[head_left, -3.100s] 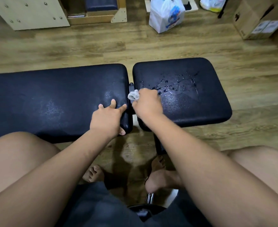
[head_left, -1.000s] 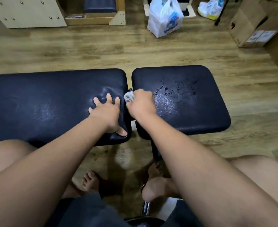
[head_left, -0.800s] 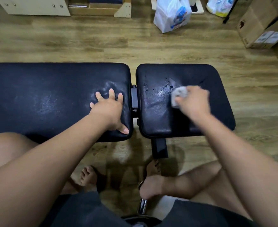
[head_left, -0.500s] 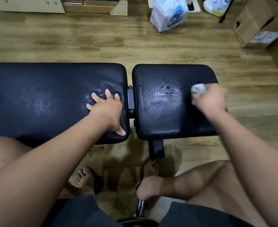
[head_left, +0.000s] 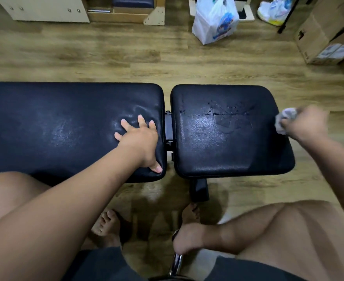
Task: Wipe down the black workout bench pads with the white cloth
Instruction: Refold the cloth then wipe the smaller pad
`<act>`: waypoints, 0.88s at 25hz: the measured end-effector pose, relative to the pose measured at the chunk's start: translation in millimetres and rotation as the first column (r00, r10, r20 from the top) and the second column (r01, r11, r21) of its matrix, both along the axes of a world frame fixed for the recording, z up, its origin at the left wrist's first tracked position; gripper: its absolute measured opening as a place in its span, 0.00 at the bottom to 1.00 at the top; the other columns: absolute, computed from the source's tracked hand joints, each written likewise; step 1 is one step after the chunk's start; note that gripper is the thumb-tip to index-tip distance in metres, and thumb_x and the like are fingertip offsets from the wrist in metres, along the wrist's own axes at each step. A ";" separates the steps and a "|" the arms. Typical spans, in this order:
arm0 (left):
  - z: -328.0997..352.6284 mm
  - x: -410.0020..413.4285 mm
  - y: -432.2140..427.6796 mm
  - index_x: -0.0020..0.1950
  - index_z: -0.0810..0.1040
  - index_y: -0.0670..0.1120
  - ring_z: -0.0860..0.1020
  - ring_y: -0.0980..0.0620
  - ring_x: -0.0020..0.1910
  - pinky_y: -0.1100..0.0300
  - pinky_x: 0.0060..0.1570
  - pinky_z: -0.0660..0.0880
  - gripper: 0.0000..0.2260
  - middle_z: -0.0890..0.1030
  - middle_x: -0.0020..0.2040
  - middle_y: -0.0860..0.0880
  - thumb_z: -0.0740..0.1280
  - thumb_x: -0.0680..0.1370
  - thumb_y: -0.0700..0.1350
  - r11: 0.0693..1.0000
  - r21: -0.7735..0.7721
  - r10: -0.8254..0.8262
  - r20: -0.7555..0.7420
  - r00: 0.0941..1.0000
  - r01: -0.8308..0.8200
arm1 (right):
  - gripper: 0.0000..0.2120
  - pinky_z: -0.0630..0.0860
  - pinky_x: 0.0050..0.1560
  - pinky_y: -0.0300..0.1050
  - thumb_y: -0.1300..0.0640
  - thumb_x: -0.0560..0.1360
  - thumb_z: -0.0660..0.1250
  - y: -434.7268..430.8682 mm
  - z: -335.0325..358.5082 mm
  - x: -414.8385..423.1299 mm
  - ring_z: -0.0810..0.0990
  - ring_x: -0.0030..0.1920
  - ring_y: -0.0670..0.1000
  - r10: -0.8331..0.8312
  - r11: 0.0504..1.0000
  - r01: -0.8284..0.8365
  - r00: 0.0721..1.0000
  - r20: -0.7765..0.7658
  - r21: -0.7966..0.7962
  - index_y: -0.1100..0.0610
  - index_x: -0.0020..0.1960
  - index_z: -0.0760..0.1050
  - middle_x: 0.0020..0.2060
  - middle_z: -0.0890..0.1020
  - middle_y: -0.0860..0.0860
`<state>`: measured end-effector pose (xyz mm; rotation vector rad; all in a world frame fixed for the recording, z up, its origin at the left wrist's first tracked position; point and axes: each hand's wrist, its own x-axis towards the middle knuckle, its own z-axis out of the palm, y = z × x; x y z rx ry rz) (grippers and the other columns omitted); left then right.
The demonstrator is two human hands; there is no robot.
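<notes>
Left hand (head_left: 139, 141) on long pad (head_left: 55, 126); short pad (head_left: 228, 151) right.

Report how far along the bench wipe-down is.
Done: a smeared, wiped sheen covers the near half of the short pad. In hand: the right hand holds the white cloth at that pad's right edge. Left: droplets along its far half; the long pad, braced by the left hand.

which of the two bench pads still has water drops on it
The shorter right pad, the one by the right hand gripping the cloth. Droplets bead across its far half; the long left pad, under the left hand, shows none.
</notes>
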<state>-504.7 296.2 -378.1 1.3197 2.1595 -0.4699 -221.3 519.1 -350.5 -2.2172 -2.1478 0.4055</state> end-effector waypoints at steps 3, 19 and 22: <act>1.3 0.9 2.3 0.79 0.38 0.43 0.45 0.21 0.73 0.27 0.66 0.60 0.65 0.37 0.79 0.38 0.80 0.61 0.61 1.000 -0.012 -0.003 0.005 1.000 0.003 | 0.12 0.77 0.41 0.48 0.57 0.68 0.68 -12.0 -10.3 -38.4 0.81 0.41 0.59 0.048 0.998 -0.046 0.997 -0.053 0.036 0.62 0.49 0.79 0.41 0.82 0.61; 1.3 2.8 9.0 0.79 0.38 0.40 0.47 0.19 0.72 0.27 0.66 0.60 0.67 0.38 0.78 0.35 0.81 0.59 0.62 0.999 -0.046 -0.010 -0.024 1.000 0.008 | 0.09 0.75 0.36 0.47 0.57 0.70 0.69 14.1 -3.3 -26.8 0.80 0.37 0.61 0.066 0.997 -0.068 0.997 0.051 0.042 0.65 0.43 0.78 0.35 0.79 0.61; 4.7 3.2 10.9 0.79 0.39 0.39 0.48 0.19 0.72 0.28 0.66 0.62 0.67 0.39 0.78 0.34 0.81 0.58 0.61 0.999 -0.053 -0.010 -0.032 0.999 0.009 | 0.15 0.79 0.45 0.49 0.54 0.67 0.68 -26.2 -25.0 -114.5 0.83 0.44 0.60 0.211 0.974 -0.203 0.975 -0.076 0.102 0.60 0.50 0.81 0.41 0.83 0.60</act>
